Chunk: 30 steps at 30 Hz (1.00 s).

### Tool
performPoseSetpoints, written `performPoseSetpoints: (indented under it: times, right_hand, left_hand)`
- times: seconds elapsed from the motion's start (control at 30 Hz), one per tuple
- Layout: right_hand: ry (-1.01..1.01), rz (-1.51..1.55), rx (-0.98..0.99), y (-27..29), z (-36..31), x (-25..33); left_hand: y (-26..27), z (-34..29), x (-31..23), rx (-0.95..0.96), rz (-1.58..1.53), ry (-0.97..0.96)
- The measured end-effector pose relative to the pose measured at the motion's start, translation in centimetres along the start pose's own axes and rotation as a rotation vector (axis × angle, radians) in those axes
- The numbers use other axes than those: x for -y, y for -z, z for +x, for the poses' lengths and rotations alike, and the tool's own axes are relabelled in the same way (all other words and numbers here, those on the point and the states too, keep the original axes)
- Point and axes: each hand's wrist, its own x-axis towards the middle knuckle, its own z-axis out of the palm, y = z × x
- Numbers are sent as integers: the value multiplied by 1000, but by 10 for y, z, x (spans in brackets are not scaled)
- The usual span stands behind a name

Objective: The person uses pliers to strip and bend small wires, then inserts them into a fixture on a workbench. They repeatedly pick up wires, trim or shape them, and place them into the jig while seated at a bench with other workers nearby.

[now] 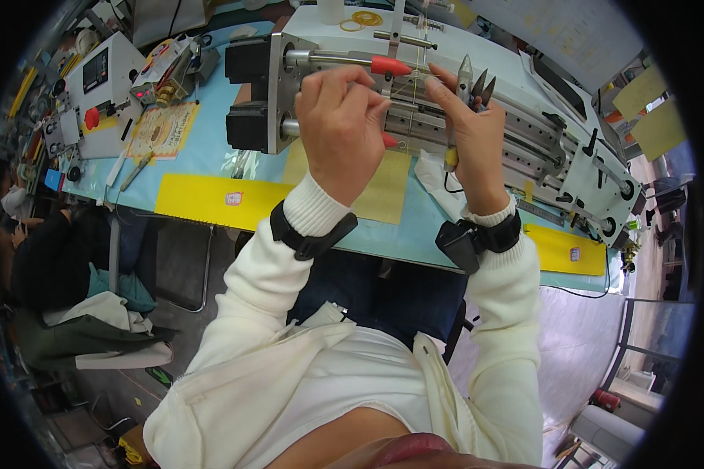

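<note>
White sleeves reach over the table's front edge to a metal machine at the frame's top middle. Yellow strips lie along that edge, with a gap between the wrists. The left hand bends its fingers beside a red tip; I can't tell if they pinch anything. The right hand grips pointed metal tools, its thumb near that tip. Up top, a white tub stands by yellow rings; its inside is hidden

Capital lettering runs across an illustrated card; red-edged labels mark yellow strips
</note>
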Motion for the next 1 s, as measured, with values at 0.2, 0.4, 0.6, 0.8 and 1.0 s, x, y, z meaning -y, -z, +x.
performPoseSetpoints:
  times: [0.2, 0.4, 0.6, 0.8, 1.0]
  right_hand:
    - [62, 219, -2, -10, -3, -9]
    - [-40, 137, 30, -14, -4, -10]
    - [-153, 12, 197, -5, -9, 1]
    - [-104, -124, 239, 0, -19, -1]
    - [-15, -187, 272, 8, -29, 3]
  left_hand:
    - [-6, -2, -1, 284, -708, 255]
    - [-11, 0, -8, 349, -882, 511]
    - [-8, 13, -11, 303, -628, 522]
    - [-20, 28, -13, 301, -128, 245]
    - [-24, 17, -13, 151, -147, 230]
